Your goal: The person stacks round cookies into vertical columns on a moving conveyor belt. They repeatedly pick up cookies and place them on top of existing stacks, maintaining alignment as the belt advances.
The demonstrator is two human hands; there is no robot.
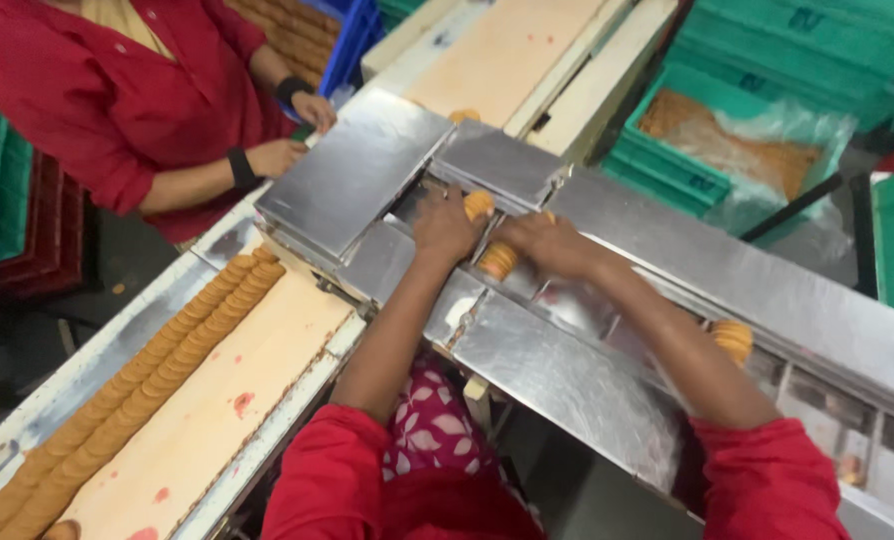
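Currently | biscuit stack [497, 260] pressed between left hand [445, 228] and right hand [547, 243], fingers closed on it, in steel machine channel [527, 280] at centre | risk: stack could be toppled if squeezed unevenly.

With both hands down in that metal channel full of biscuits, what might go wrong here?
The left hand and right hand press short biscuit stacks into a narrow steel channel; a stack could tip or crumble. Fingers may get pinched against the metal cover plates. The co-worker's hand is close by, so they might bump.
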